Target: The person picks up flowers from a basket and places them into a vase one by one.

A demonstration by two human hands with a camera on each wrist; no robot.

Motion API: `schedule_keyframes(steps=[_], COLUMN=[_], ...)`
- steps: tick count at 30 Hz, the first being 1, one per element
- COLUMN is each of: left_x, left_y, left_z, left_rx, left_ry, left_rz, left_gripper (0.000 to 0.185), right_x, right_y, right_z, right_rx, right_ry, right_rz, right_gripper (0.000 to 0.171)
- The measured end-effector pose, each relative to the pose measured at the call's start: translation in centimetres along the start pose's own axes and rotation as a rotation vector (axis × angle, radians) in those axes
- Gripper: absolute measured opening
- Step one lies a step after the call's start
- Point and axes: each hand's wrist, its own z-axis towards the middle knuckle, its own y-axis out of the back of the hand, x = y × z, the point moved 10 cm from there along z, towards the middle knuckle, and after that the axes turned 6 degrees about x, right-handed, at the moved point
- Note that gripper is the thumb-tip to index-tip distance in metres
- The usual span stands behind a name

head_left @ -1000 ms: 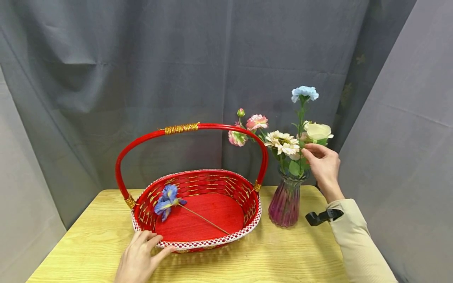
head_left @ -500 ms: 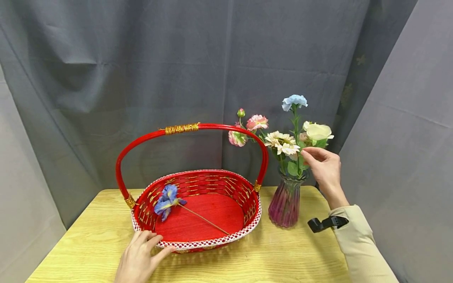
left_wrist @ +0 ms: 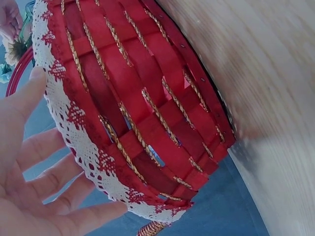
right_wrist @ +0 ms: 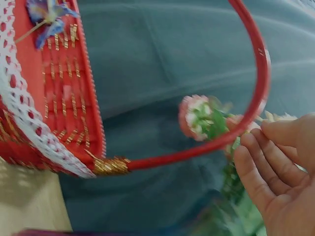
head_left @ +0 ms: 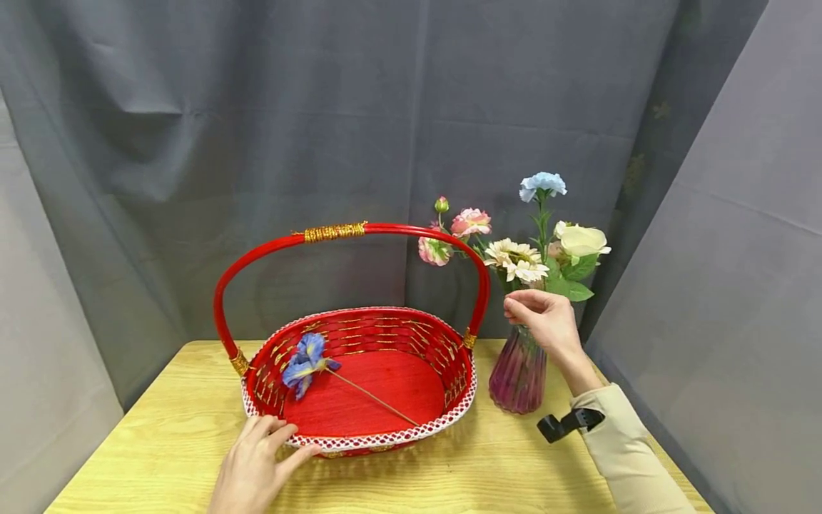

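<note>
A red woven basket [head_left: 385, 439] with a white lace rim and a tall red handle [head_left: 334, 232] stands on the wooden table [head_left: 160, 442]. A blue iris [head_left: 302, 364] on a thin stem lies inside it. My left hand [head_left: 270, 446] rests with straight fingers against the basket's front rim [left_wrist: 74, 118]. At the right, a purple glass vase [head_left: 516, 375] holds a blue carnation [head_left: 542, 184], a cream daisy [head_left: 516, 260], a white rose [head_left: 583, 241] and pink flowers [head_left: 470, 221]. My right hand [head_left: 516, 307] is at the stems just above the vase's mouth; whether it pinches one is unclear.
Grey curtains close off the back and both sides. The basket's handle [right_wrist: 251, 113] arches close to the pink flowers [right_wrist: 197, 115] and my right hand [right_wrist: 261, 157]. Bare tabletop lies in front of the basket and the vase. A black camera mount [head_left: 565, 425] sits on my right sleeve.
The blue carnation sank lower into the vase. My right hand then moved down and left from beside the rose to the stems at the vase's mouth. The left hand stayed put.
</note>
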Motion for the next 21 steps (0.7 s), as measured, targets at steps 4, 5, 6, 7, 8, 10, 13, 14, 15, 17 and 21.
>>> schedule_keyframes(steps=[4,5,6,7,8,10,13,14,15,17,21], left_x=[-0.1,0.0,0.0,0.1,0.1,0.1,0.1,0.1,0.0,0.0,-0.2], left_y=[0.0,-0.1,-0.1,-0.2,-0.2,-0.3,-0.2,-0.1,-0.1,0.1,0.3], left_z=[0.1,0.1,0.1,0.1,0.1,0.1,0.0,0.0,0.0,0.0,0.1], left_rx=[0.020,0.028,0.037,0.044,0.048,0.050,0.035,0.027,0.020,0.006,-0.007], left_ry=[0.010,0.016,0.026,0.033,0.037,0.040,0.030,0.026,0.021,0.012,0.000], left_rz=[0.003,0.004,0.006,0.007,0.008,0.009,0.004,0.002,-0.002,-0.006,-0.007], left_gripper=[0.043,0.043,0.044,0.044,0.044,0.044,0.044,0.043,0.043,0.042,0.041], right_x=[-0.7,-0.9,-1.0,-1.2,-1.4,-1.7,-2.3,-2.5,-2.6,-2.9,-3.5], right_y=[-2.2,-2.7,-3.3,-3.9,-4.4,-5.5,-7.1,-7.7,-8.3,-9.4,-11.1], right_z=[-0.3,-0.3,-0.3,-0.3,-0.3,-0.2,-0.1,-0.1,0.0,0.0,0.1], right_rx=[0.052,0.063,0.077,0.090,0.098,0.114,0.140,0.148,0.160,0.184,0.207], right_ry=[-0.025,-0.031,-0.035,-0.041,-0.048,-0.061,-0.075,-0.082,-0.086,-0.096,-0.129], right_rz=[0.009,0.008,0.014,0.021,0.019,0.004,-0.001,-0.002,0.002,0.016,0.011], right_gripper=[0.029,0.029,0.029,0.028,0.027,0.024,0.022,0.022,0.022,0.022,0.018])
